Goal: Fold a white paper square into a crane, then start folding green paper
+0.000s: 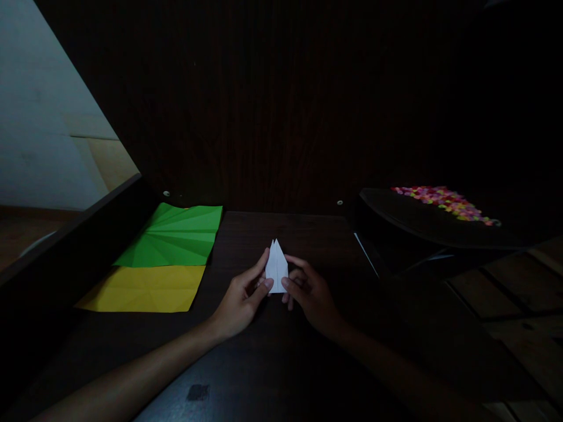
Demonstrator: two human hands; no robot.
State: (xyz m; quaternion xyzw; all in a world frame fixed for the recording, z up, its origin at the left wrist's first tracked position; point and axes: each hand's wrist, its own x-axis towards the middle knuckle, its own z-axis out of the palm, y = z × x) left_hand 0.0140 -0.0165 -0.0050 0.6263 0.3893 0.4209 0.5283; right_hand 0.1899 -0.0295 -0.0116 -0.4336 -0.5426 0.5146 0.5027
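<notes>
A small white folded paper is held upright between my two hands, its two narrow points at the top and a slit running down its middle. My left hand pinches its lower left corner, thumb in front and fingers partly hidden behind. On the other side, my right hand grips the lower right corner with the thumb, while the index finger rests along the right edge. The dark wooden tabletop lies beneath.
To the left, a creased green paper sheet overlaps a creased yellow sheet. A dark raised side board borders them. At right, a strip of small pink and yellow pieces lies on a dark curved surface. A dark panel stands behind.
</notes>
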